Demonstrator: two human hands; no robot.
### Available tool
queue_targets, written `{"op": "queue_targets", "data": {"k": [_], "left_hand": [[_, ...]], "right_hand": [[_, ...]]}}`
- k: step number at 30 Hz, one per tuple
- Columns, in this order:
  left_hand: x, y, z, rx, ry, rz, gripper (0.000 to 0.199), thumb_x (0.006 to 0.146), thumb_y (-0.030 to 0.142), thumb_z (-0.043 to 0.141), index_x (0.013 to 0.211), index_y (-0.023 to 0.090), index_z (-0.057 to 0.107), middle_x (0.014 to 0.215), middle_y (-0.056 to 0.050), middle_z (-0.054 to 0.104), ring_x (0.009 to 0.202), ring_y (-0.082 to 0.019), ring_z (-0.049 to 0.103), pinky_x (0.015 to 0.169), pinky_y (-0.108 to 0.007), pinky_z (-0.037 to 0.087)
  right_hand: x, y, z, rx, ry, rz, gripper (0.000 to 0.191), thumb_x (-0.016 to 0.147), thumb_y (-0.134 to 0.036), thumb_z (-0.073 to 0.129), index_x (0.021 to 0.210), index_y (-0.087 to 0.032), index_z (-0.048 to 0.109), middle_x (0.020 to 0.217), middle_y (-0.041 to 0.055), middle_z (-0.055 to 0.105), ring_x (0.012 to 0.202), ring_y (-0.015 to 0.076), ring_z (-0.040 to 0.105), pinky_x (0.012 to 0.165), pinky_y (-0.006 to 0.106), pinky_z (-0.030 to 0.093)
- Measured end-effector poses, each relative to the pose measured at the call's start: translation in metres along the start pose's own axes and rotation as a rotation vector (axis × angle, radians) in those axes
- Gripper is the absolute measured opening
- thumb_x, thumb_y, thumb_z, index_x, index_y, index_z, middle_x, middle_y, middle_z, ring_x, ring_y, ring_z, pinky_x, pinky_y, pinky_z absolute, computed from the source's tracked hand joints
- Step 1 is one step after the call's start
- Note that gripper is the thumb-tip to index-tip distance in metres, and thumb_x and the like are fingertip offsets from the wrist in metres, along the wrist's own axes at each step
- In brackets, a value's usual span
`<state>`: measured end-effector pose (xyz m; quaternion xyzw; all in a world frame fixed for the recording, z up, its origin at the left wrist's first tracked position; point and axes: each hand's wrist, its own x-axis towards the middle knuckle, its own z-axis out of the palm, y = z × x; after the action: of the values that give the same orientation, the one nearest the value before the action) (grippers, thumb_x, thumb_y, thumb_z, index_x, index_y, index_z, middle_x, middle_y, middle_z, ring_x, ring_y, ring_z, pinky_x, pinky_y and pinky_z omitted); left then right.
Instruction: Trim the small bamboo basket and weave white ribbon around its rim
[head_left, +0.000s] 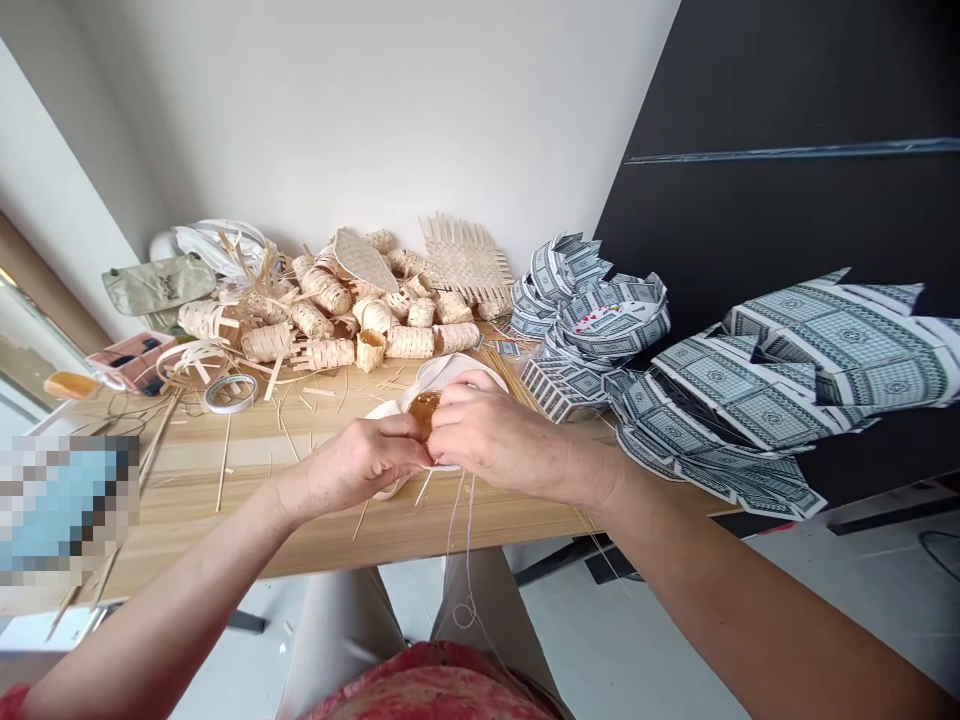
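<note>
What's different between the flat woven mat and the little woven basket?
The flat woven mat is wide and thin, while the little woven basket is small and hollow, like a cup. The mat is much bigger than the basket. The mat tilts up far back with loose strip ends poking out along its top, while the basket stands upright, nearer the camera. Both are woven from pale strips.

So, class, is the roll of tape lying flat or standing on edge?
Lying flat: the roll of tape shows as an open ring, its hole facing up, resting on the wooden table.
</note>
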<state>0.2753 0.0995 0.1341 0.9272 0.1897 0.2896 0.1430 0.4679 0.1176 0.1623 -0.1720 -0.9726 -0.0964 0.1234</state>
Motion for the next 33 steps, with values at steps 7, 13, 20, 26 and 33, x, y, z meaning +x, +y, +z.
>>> {"op": "queue_targets", "data": {"k": [7,13,20,26,33], "left_hand": [[-0.006,-0.001,0.001,0.177,0.003,-0.036,0.021,0.092,0.022,0.041,0.097,0.014,0.059,0.086,-0.006,0.062,0.074,-0.013,0.061,0.064,-0.024,0.05],[-0.012,-0.006,0.003,0.259,0.094,-0.025,0.022,0.091,0.02,0.043,0.108,0.016,0.056,0.092,-0.007,0.064,0.079,-0.015,0.064,0.067,-0.025,0.052],[-0.007,-0.008,0.006,0.247,0.192,-0.047,0.018,0.089,0.016,0.047,0.103,0.015,0.058,0.085,-0.005,0.063,0.078,-0.013,0.063,0.067,-0.022,0.051],[0.001,-0.01,0.007,0.261,0.231,-0.113,0.017,0.089,0.017,0.047,0.099,0.015,0.06,0.087,-0.007,0.064,0.079,-0.014,0.063,0.068,-0.023,0.051],[0.009,-0.012,0.013,0.258,0.221,-0.185,0.017,0.088,0.017,0.049,0.098,0.012,0.061,0.081,-0.006,0.063,0.073,-0.014,0.061,0.064,-0.024,0.05]], "right_hand": [[-0.005,-0.022,-0.02,-0.287,0.081,0.169,0.019,0.085,-0.009,0.052,0.068,-0.016,0.056,0.074,0.0027,0.058,0.077,0.0188,0.047,0.074,0.036,0.031],[-0.025,-0.048,-0.01,-0.014,0.28,0.496,0.023,0.08,-0.001,0.04,0.066,-0.016,0.049,0.057,-0.0016,0.047,0.051,0.0112,0.042,0.052,0.026,0.027],[-0.047,-0.057,0.037,0.593,0.291,0.763,0.016,0.084,-0.011,0.04,0.072,-0.019,0.047,0.058,-0.0048,0.049,0.051,0.0088,0.045,0.049,0.019,0.032],[-0.063,-0.045,0.052,0.455,0.361,0.77,0.015,0.08,-0.012,0.05,0.092,-0.02,0.053,0.082,0.0007,0.058,0.06,0.0122,0.053,0.057,0.024,0.044],[-0.042,-0.044,0.054,-0.02,0.784,0.432,0.017,0.083,-0.002,0.048,0.082,-0.017,0.056,0.073,0.004,0.055,0.069,0.0153,0.05,0.065,0.026,0.043]]}}
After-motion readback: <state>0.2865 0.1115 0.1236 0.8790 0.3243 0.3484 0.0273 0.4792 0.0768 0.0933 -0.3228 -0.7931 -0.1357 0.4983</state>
